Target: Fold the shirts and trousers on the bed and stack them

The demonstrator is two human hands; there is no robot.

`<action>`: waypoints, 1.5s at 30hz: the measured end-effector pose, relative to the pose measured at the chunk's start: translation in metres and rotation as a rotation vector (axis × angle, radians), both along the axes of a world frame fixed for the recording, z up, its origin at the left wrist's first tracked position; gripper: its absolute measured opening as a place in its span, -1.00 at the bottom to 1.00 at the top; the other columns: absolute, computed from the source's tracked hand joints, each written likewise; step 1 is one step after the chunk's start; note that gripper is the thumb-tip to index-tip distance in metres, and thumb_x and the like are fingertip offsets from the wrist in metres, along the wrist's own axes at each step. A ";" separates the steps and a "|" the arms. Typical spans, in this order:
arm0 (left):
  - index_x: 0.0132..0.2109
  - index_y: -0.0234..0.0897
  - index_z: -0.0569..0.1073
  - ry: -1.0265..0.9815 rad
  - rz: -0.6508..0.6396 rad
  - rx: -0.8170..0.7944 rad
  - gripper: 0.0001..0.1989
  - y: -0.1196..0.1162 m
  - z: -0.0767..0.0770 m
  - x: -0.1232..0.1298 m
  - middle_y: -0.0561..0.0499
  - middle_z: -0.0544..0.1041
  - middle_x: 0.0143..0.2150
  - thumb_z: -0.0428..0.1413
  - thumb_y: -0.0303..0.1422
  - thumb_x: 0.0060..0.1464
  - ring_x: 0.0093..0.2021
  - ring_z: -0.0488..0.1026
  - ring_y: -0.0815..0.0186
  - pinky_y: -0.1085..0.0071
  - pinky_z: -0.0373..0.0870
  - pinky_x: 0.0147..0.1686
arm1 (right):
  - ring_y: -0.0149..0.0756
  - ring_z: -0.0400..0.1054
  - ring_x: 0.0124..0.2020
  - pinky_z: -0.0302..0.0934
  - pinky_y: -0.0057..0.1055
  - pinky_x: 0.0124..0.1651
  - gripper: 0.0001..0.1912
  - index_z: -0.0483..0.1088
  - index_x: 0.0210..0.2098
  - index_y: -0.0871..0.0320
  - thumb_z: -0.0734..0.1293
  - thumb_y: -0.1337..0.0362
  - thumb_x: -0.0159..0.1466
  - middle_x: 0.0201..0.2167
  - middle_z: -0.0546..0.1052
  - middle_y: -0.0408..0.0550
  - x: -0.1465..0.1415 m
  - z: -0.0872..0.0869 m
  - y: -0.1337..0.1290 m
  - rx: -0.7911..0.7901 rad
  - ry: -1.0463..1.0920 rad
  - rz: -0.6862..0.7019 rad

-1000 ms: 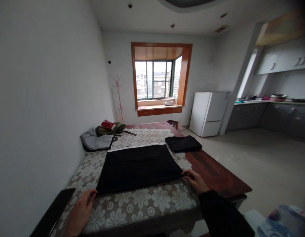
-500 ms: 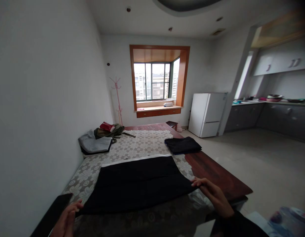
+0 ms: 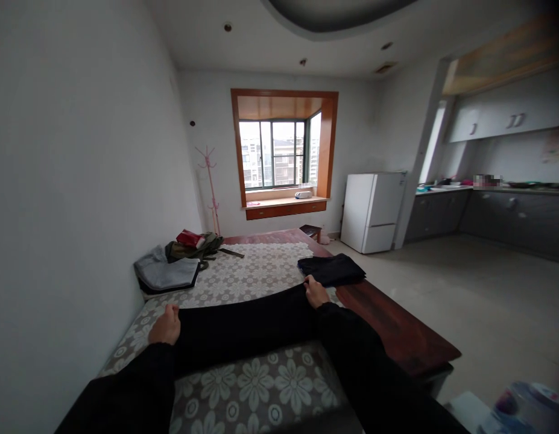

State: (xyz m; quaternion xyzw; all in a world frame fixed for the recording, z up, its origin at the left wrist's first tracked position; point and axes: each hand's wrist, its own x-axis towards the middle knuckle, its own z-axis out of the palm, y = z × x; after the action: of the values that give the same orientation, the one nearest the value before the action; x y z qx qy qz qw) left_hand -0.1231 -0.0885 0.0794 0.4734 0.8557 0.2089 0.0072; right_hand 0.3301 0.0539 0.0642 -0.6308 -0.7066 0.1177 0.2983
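Note:
A black garment (image 3: 243, 328) is stretched between my hands over the patterned tablecloth (image 3: 261, 386), doubled into a wide band. I cannot make out its exact kind. My left hand (image 3: 166, 325) is closed on its far left corner. At the far right corner my right hand (image 3: 315, 292) pinches the cloth, fingers pressed together. Just beyond that hand a dark folded stack of cloth (image 3: 336, 269) lies near the table's right side.
A grey folded cloth (image 3: 168, 269) and an olive bag (image 3: 211, 246) with a red item (image 3: 190, 239) lie at the table's far left, by the wall. Dark red wood (image 3: 397, 319) shows along the right edge. A clear plastic container (image 3: 527, 407) stands at lower right.
Both hands have moved away from me, carrying the garment's near edge up to its far edge. The garment now lies in a narrower band, and more tablecloth shows in front.

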 end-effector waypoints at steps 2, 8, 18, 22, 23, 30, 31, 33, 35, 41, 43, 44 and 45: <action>-0.04 -0.27 0.43 0.034 -0.032 -0.056 -0.54 0.006 -0.008 0.001 -0.30 0.65 -0.20 -0.33 -0.23 0.34 -0.16 0.62 -0.04 0.21 0.39 -0.28 | -0.09 0.51 -0.20 0.19 -0.32 -0.22 -0.81 0.37 -0.12 0.12 0.15 0.37 0.38 -0.19 0.61 0.12 -0.005 -0.015 0.003 -0.040 -0.080 -0.005; 0.07 -0.35 0.43 0.149 -0.125 -0.138 -0.48 0.011 -0.009 -0.007 -0.37 0.61 -0.03 -0.34 -0.25 0.34 -0.07 0.59 -0.10 0.08 0.43 -0.19 | -0.02 0.48 -0.09 0.22 -0.23 -0.12 -0.72 0.38 -0.01 0.16 0.13 0.42 0.37 0.00 0.55 0.20 0.000 -0.024 0.004 -0.065 -0.277 0.038; 0.35 -0.23 0.32 0.382 -0.729 -0.023 -0.48 0.034 -0.045 0.131 -0.11 0.34 0.41 -0.17 -0.29 0.33 0.42 0.19 0.08 -0.10 0.04 0.39 | -0.05 0.12 0.38 0.02 -0.10 0.38 -0.47 0.25 0.33 0.18 0.11 0.19 0.43 0.37 0.31 0.09 -0.122 -0.032 -0.043 0.092 -0.398 0.643; 0.39 -0.36 0.26 0.380 -0.727 -0.040 -0.43 0.047 -0.071 0.156 -0.14 0.25 0.45 -0.18 -0.33 0.31 0.45 0.13 0.04 -0.09 0.10 0.38 | -0.01 -0.07 0.48 -0.16 0.01 0.46 -0.37 0.06 0.44 0.29 0.06 0.17 0.44 0.46 0.14 0.14 -0.146 -0.059 -0.048 0.061 -0.386 0.641; 0.40 -0.38 0.24 0.386 -0.725 -0.036 -0.42 0.048 -0.076 0.155 -0.15 0.23 0.46 -0.18 -0.35 0.30 0.46 0.12 0.04 -0.09 0.09 0.39 | -0.02 -0.09 0.48 -0.18 0.02 0.47 -0.35 0.03 0.45 0.29 0.06 0.17 0.44 0.47 0.11 0.14 -0.146 -0.064 -0.046 0.058 -0.379 0.637; 0.42 -0.35 0.20 0.422 -0.749 -0.007 -0.40 0.055 -0.089 0.147 -0.15 0.21 0.47 -0.18 -0.43 0.27 0.46 0.12 0.03 -0.12 0.07 0.39 | 0.03 -0.11 0.49 -0.25 0.07 0.49 -0.34 0.00 0.46 0.29 0.07 0.19 0.43 0.47 0.08 0.14 -0.142 -0.070 -0.039 0.051 -0.367 0.667; 0.42 -0.35 0.19 0.414 -0.760 -0.017 -0.40 0.056 -0.089 0.147 -0.15 0.20 0.47 -0.19 -0.43 0.27 0.46 0.11 0.03 -0.13 0.07 0.39 | 0.03 -0.11 0.49 -0.26 0.08 0.49 -0.34 0.01 0.46 0.28 0.08 0.20 0.43 0.47 0.08 0.15 -0.142 -0.069 -0.040 0.044 -0.358 0.670; 0.44 -0.34 0.16 0.391 -0.779 -0.034 -0.40 0.057 -0.091 0.146 -0.14 0.17 0.48 -0.20 -0.45 0.28 0.47 0.09 0.04 -0.14 0.07 0.39 | 0.04 -0.11 0.49 -0.28 0.09 0.49 -0.35 0.01 0.46 0.27 0.08 0.20 0.43 0.47 0.09 0.15 -0.142 -0.066 -0.040 0.021 -0.328 0.674; 0.45 -0.30 0.12 0.361 -0.789 -0.035 -0.40 0.060 -0.096 0.141 -0.12 0.15 0.49 -0.20 -0.44 0.29 0.48 0.07 0.05 -0.14 0.07 0.40 | 0.03 -0.12 0.49 -0.28 0.10 0.50 -0.35 0.01 0.46 0.23 0.09 0.20 0.43 0.47 0.09 0.14 -0.141 -0.063 -0.041 -0.013 -0.287 0.682; 0.45 -0.23 0.14 0.256 -0.893 0.034 -0.41 0.079 -0.131 0.120 -0.11 0.22 0.45 -0.10 -0.36 0.31 0.45 0.15 0.06 0.01 0.17 0.39 | -0.06 -0.10 0.49 -0.24 0.02 0.51 -0.33 0.12 0.42 0.12 0.20 0.30 0.31 0.47 0.14 0.06 -0.136 -0.057 -0.037 -0.076 -0.104 0.728; 0.43 -0.25 0.19 0.163 -0.885 0.081 -0.43 0.084 -0.136 0.121 -0.15 0.28 0.43 -0.11 -0.38 0.31 0.43 0.20 0.06 0.03 0.19 0.38 | -0.05 -0.01 0.46 -0.14 -0.05 0.50 -0.26 0.19 0.38 0.14 0.29 0.35 0.20 0.43 0.21 0.10 -0.137 -0.057 -0.030 -0.073 -0.035 0.730; 0.42 -0.26 0.22 0.094 -0.861 0.112 -0.44 0.084 -0.136 0.123 -0.16 0.31 0.42 -0.12 -0.38 0.32 0.41 0.23 0.07 0.04 0.19 0.38 | -0.04 0.07 0.43 -0.06 -0.09 0.47 -0.23 0.21 0.36 0.15 0.32 0.38 0.14 0.39 0.26 0.13 -0.138 -0.057 -0.027 -0.073 0.002 0.730; 0.40 -0.24 0.25 0.003 -0.827 0.143 -0.46 0.084 -0.133 0.126 -0.16 0.34 0.40 -0.13 -0.38 0.33 0.40 0.26 0.09 0.05 0.19 0.38 | -0.03 0.16 0.38 0.04 -0.12 0.43 -0.21 0.24 0.33 0.14 0.35 0.39 0.10 0.35 0.31 0.15 -0.139 -0.057 -0.023 -0.075 0.039 0.733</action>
State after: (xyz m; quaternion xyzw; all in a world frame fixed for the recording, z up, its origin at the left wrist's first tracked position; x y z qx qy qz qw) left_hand 0.0029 -0.0049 -0.0535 0.7766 0.5770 0.2466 0.0561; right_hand 0.1915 0.0308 0.0073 -0.3440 -0.8750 0.2546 0.2264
